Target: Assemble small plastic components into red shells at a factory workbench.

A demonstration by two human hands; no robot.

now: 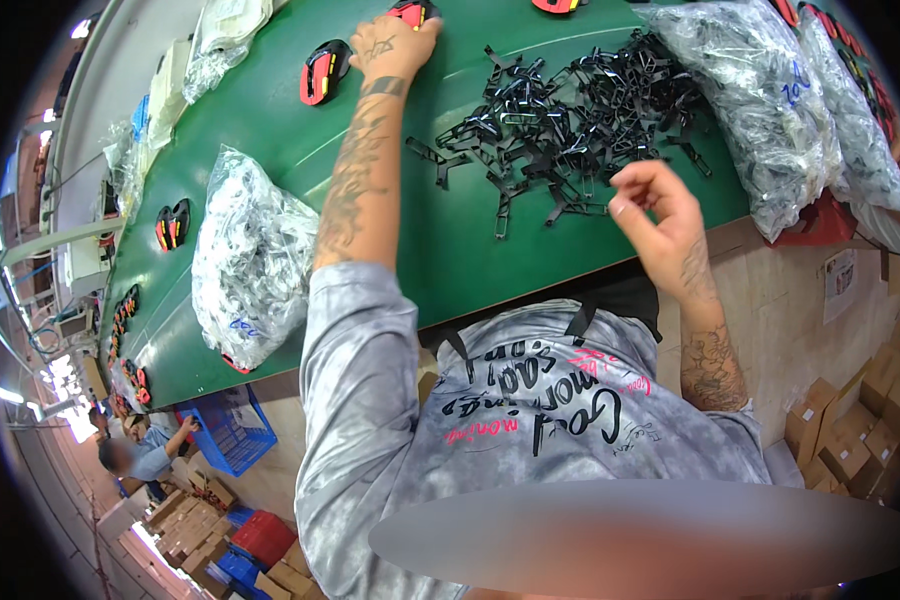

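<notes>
My left arm stretches far across the green table [270, 130]. At its end my left hand [395, 48] is closed around a red-and-black plastic piece [413, 12], with its fingertips partly hidden. A similar red-and-black piece [324, 72] lies just left of that hand. My right hand [662, 225] hovers at the near edge of a loose heap of small black plastic clips [590, 115]. Its thumb and forefinger are curved but apart, and nothing shows between them.
Clear bags of parts lie left [250, 250] and right [760, 100]. More red-and-black pieces [172, 225] line the table's left side. A co-worker [150, 450] stands at lower left by a blue crate [228, 430]. Cardboard boxes [850, 440] sit on the floor at right.
</notes>
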